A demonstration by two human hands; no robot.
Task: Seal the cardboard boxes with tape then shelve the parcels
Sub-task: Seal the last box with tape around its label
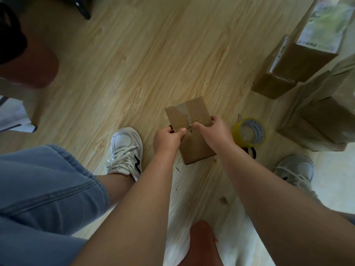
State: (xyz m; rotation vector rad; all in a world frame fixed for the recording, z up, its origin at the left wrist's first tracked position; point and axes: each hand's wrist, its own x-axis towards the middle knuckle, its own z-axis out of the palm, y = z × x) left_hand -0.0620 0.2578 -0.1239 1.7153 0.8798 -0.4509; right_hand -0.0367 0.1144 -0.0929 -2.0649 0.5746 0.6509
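Observation:
A small brown cardboard box (194, 144) sits on the wooden floor between my feet, its top flaps closed and a strip of clear tape running along the seam. My left hand (167, 139) grips the box's left edge, thumb pressed on the top near the seam. On the right edge, my right hand (213, 129) holds the box with its thumb on the top flap. A roll of clear tape (249, 132) with a yellowish rim lies on the floor just right of my right hand.
Several stacked cardboard parcels (299, 62) and a taller wrapped stack (324, 116) stand at the right. A reddish stool (34, 68) is at the left, and another reddish stool edge (201, 244) lies under my arms. My white sneakers (125, 150) flank the box.

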